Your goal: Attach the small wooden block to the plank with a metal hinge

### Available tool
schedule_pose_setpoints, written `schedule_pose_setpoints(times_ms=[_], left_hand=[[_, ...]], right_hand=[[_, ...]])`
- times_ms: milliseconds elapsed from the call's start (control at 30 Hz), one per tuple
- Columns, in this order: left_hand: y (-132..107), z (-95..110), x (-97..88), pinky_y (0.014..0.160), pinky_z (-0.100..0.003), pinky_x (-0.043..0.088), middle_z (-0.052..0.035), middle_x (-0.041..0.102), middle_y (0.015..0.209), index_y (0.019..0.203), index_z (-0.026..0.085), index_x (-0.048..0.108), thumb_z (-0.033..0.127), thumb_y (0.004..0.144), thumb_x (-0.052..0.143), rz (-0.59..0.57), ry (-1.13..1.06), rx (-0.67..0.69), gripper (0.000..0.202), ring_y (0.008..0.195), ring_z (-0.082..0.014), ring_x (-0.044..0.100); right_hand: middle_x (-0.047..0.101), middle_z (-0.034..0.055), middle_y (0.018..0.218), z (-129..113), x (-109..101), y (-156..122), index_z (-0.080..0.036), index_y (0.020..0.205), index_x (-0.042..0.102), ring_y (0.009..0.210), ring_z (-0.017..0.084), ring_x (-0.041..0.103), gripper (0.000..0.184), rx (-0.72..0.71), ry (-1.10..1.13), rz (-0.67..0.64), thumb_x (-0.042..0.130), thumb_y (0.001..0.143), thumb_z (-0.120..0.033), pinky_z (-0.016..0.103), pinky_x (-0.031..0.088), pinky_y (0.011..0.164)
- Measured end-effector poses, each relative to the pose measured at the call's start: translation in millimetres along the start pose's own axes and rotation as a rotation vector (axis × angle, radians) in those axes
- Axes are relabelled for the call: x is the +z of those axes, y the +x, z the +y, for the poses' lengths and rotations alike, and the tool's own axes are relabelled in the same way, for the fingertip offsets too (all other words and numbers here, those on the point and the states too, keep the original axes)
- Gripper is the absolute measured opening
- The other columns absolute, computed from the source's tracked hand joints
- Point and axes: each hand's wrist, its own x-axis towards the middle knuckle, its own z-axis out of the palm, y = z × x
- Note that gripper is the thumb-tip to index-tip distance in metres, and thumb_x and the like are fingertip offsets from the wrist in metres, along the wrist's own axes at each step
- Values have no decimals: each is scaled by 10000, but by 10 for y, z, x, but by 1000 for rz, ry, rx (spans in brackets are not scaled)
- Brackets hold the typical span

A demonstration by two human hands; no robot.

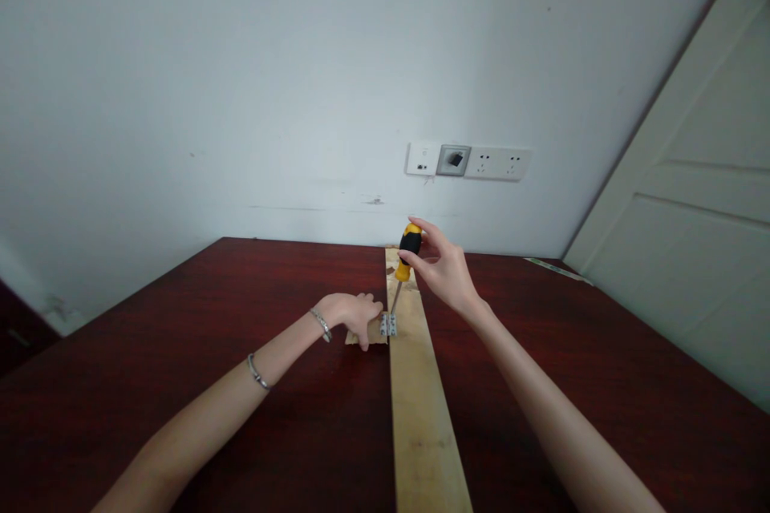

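My right hand (446, 271) pinches the yellow and black handle of a screwdriver (411, 243) between thumb and fingers. The screwdriver leans slightly, and its tip meets the right leaf of a small metal hinge (388, 325). That leaf lies on a long pale wooden plank (424, 409), which runs away from me toward the wall. The other leaf rests on a short piece of wood (375, 334) butted against the plank's left side. Over this short piece lies my left hand (354, 314), gripping it with the thumb at its near edge and the fingers across the far part.
Everything rests on a dark red wooden tabletop (253, 433) that meets a white wall (241, 80). Socket plates (498, 163) are set in the wall behind the plank. A pale panelled door (710, 200) stands at the right, and a thin strip (558, 270) lies at the back right edge.
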Motion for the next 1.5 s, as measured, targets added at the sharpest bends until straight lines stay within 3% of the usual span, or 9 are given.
schedule_pose_setpoints(times_ms=[1167, 1233, 1367, 1500], left_hand=[[5, 10, 10, 906, -386, 456, -169, 455, 1336, 1245, 175, 469, 379, 592, 762, 5, -5, -18, 744, 1204, -331, 463], [1, 11, 8, 914, -389, 454, -165, 457, 1337, 1253, 178, 467, 369, 592, 764, 7, -6, -19, 750, 1209, -329, 459], [-3, 13, 0, 912, -399, 458, -188, 454, 1335, 1265, 154, 467, 363, 596, 766, 2, -2, -14, 762, 1204, -340, 463], [-5, 6, -9, 918, -404, 452, -167, 448, 1358, 1267, 184, 474, 392, 569, 774, 6, -25, -23, 788, 1207, -348, 464]], right_hand=[[636, 72, 1157, -10, 20, -17, -244, 1291, 521, 895, 199, 649, 517, -21, -34, -48, 616, 801, -377, 307, 591, 655], [634, 77, 1157, -28, -4, -18, -249, 1328, 483, 868, 196, 650, 545, -36, -92, -79, 599, 811, -376, 313, 579, 661], [677, 82, 963, -125, -83, 4, -222, 1423, 343, 733, 210, 637, 645, -25, -354, -161, 562, 832, -359, 352, 524, 667], [672, 87, 918, -251, -108, 75, -206, 1292, 458, 679, 210, 613, 491, -34, -517, -201, 550, 835, -358, 326, 462, 641]])
